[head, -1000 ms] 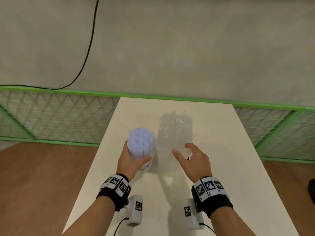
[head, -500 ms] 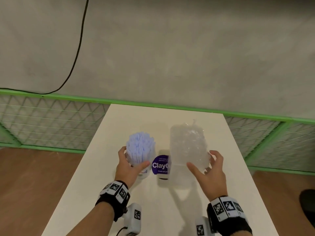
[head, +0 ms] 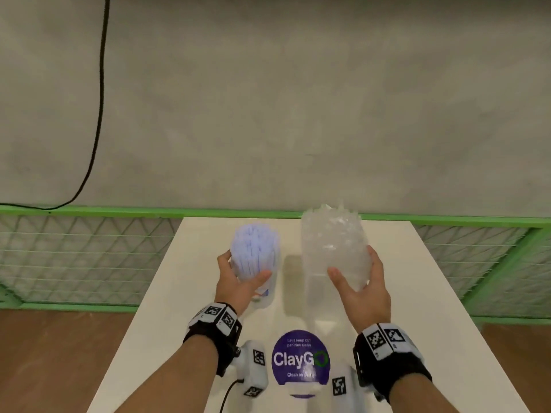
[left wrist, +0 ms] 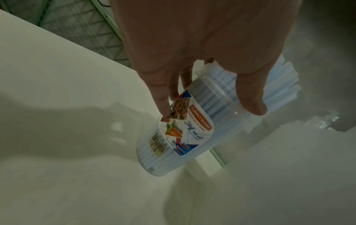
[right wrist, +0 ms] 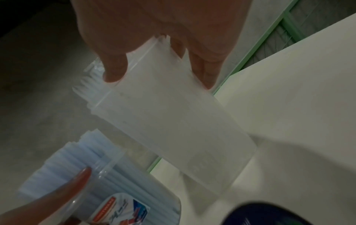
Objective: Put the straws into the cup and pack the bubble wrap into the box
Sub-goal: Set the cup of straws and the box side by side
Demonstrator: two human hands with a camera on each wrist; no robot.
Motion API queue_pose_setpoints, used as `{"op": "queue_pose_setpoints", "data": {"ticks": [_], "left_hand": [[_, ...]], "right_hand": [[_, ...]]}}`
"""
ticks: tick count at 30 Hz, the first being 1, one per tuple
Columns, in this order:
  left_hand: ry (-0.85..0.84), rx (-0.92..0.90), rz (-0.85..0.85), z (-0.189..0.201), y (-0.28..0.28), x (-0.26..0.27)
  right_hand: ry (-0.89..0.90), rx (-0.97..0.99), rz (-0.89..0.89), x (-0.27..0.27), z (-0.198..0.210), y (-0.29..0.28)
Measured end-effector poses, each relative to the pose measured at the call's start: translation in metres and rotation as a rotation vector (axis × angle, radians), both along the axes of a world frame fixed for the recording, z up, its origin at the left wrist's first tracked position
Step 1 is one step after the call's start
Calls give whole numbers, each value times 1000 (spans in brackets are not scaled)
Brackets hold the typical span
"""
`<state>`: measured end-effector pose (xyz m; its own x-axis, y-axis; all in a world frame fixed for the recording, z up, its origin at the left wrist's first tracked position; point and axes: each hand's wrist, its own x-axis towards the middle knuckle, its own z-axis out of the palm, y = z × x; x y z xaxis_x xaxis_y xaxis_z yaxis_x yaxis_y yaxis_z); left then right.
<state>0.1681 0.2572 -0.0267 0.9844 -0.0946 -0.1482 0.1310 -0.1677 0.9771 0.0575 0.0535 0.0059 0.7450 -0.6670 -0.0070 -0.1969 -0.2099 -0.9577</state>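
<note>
Both my hands grip: left hand (head: 238, 283) round the cup (left wrist: 173, 134) of straws (head: 253, 248), right hand (head: 362, 289) round the box (right wrist: 173, 121), seemingly bubble wrap (head: 331, 239) inside.

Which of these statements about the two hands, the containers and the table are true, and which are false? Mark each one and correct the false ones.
1. The left hand grips a clear cup filled with pale blue straws. True.
2. The right hand is empty and lies flat on the table. False: it holds a tall clear box stuffed with bubble wrap.
3. A round purple ClayGo sign stands on the table between the two forearms. True.
4. The cup carries no label. False: the left wrist view shows a printed Sunnyware label on its side.
5. The bubble wrap pokes out above the box's top. True.
</note>
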Motion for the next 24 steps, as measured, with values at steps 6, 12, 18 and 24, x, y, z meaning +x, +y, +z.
{"op": "queue_pose_setpoints", "data": {"ticks": [6, 12, 18, 24], "left_hand": [[-37, 27, 2, 0, -37, 81], [-84, 29, 13, -5, -63, 143], [-107, 11, 8, -5, -82, 180], [-101, 1, 0, -10, -88, 199]], "right_hand": [[-24, -31, -11, 89, 1, -37], [-25, -51, -15, 152, -6, -60], [-41, -64, -17, 187, -10, -69], [-54, -63, -25, 207, -11, -71]]}}
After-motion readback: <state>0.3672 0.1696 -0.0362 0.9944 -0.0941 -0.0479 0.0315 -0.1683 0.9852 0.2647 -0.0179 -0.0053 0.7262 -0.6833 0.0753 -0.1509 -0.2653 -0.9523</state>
